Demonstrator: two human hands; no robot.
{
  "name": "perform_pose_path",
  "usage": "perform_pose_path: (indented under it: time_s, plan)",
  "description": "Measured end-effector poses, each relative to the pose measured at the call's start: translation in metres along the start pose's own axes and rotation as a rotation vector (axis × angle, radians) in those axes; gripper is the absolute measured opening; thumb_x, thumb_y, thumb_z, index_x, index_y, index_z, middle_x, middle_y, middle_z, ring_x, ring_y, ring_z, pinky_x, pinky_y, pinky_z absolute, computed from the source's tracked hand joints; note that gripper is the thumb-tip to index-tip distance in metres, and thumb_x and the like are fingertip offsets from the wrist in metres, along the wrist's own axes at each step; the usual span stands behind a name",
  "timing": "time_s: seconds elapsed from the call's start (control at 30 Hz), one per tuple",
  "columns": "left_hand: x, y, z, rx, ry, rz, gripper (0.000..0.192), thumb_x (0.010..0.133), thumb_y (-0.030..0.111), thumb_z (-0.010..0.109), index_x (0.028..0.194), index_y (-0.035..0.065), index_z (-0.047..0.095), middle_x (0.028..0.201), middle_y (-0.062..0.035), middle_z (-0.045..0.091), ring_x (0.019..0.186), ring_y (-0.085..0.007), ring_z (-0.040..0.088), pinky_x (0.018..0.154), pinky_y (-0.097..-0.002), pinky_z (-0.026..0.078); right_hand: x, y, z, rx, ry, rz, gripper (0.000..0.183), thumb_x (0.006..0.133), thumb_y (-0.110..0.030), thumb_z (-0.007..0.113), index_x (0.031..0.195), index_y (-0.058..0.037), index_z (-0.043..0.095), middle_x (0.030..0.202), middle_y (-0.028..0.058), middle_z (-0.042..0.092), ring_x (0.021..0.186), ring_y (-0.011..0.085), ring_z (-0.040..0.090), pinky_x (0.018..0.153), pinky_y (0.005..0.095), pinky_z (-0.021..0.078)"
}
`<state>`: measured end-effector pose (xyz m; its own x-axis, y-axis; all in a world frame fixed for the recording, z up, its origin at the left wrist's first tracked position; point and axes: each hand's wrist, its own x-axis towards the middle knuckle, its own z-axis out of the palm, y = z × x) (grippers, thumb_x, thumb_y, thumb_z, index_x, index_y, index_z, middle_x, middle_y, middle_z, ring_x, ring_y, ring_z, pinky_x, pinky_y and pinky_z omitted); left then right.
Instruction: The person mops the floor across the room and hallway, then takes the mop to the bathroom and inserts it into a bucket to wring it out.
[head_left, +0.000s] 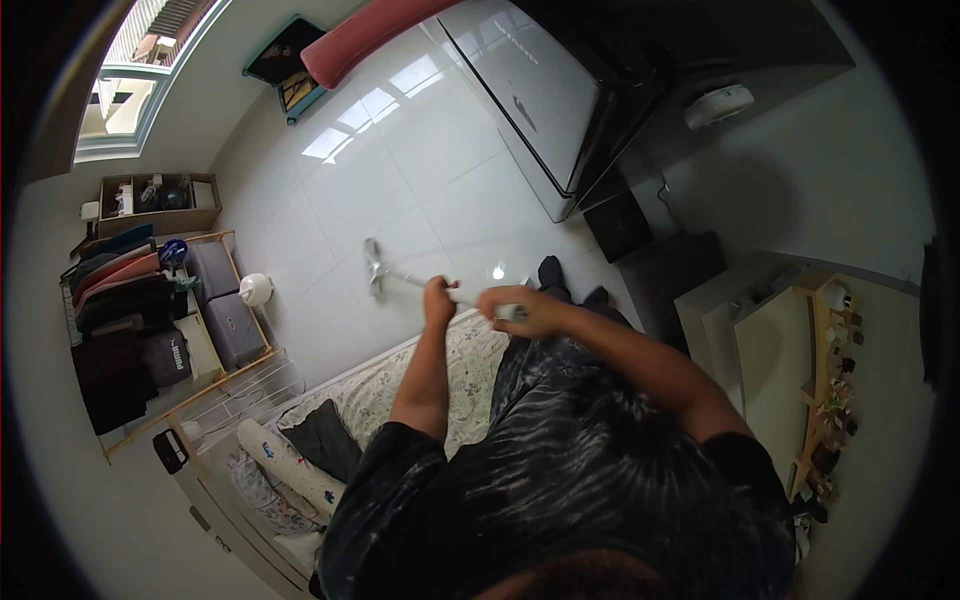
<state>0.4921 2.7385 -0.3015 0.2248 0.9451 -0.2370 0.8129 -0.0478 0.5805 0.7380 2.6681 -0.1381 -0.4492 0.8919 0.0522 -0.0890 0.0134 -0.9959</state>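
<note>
Both of my hands are on the white pole (464, 298) of a long-handled floor tool, possibly a flat mop. Its narrow, pale head (373, 268) rests on or just above the glossy white tile floor (330, 217), ahead and to the left. My left hand (439, 300) grips the pole partway down, nearer the head. Around the upper end, my right hand (517, 311) is closed, with the pole's grey tip (514, 312) showing beside it. My feet in dark socks stand on the tiles to the right of the pole.
A bed (405, 375) with floral bedding lies close at my left. Further left stands a clothes rack (217, 371) with grey storage boxes and a white rounded object (256, 289). Ahead are an open suitcase (296, 82), a pink padded roll (360, 45) and a large glossy-fronted cabinet or appliance (540, 97).
</note>
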Motion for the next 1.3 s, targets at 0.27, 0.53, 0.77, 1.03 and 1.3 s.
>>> perform_pose_path:
  time_s: [0.27, 0.53, 0.77, 1.03, 1.3]
  plan:
    - [-0.042, 0.008, 0.032, 0.016, 0.132, 0.074, 0.036, 0.080, 0.023, 0.070, 0.063, -0.0005, 0.049, 0.062, -0.0211, 0.055, 0.060, -0.0397, 0.053, 0.055, -0.0456, 0.040, -0.038, -0.011, -0.009, -0.027, 0.014, -0.094, 0.016, 0.069, 0.006, 0.061, 0.076, -0.0033, 0.050, 0.079, 0.0053, 0.057, 0.077, 0.0160, 0.055, 0.075, 0.0300, 0.0440]
    - [-0.146, 0.202, 0.138, -0.198, -0.095, 0.252, 0.003, 0.069, 0.009, 0.060, 0.068, 0.0060, 0.060, 0.073, -0.0138, 0.060, 0.083, -0.0337, 0.055, 0.079, -0.0468, 0.038, -0.269, -0.112, -0.025, -0.181, 0.518, -0.135, 0.016, 0.061, 0.007, 0.052, 0.070, -0.0064, 0.048, 0.072, 0.0036, 0.055, 0.076, 0.0195, 0.057, 0.076, 0.0323, 0.0407]
    - [-0.238, 0.290, 0.201, -0.143, -0.470, 0.549, 0.007, 0.064, 0.009, 0.063, 0.071, 0.0073, 0.063, 0.073, -0.0122, 0.061, 0.086, -0.0331, 0.057, 0.089, -0.0517, 0.035, -0.425, -0.131, 0.020, -0.034, 0.871, -0.241, 0.017, 0.059, 0.006, 0.050, 0.069, -0.0065, 0.046, 0.069, 0.0054, 0.054, 0.076, 0.0225, 0.056, 0.076, 0.0354, 0.0436]
    - [-0.228, 0.261, 0.169, 0.195, -0.735, 0.762, 0.011, 0.064, 0.016, 0.065, 0.072, 0.0090, 0.062, 0.077, -0.0093, 0.063, 0.089, -0.0295, 0.059, 0.098, -0.0561, 0.034, -0.446, -0.085, 0.050, -0.180, 0.655, -0.292, 0.023, 0.059, -0.001, 0.062, 0.073, -0.0125, 0.047, 0.077, 0.0016, 0.055, 0.083, 0.0236, 0.059, 0.088, 0.0418, 0.0390]
    - [-0.224, 0.202, 0.230, 0.732, -0.752, 0.811, 0.020, 0.066, 0.015, 0.068, 0.082, 0.0059, 0.062, 0.089, -0.0131, 0.064, 0.096, -0.0316, 0.059, 0.089, -0.0448, 0.044, -0.472, -0.011, 0.079, -0.088, 0.657, -0.324, 0.021, 0.065, 0.008, 0.052, 0.076, -0.0099, 0.047, 0.080, 0.0044, 0.057, 0.087, 0.0279, 0.060, 0.085, 0.0382, 0.0451]
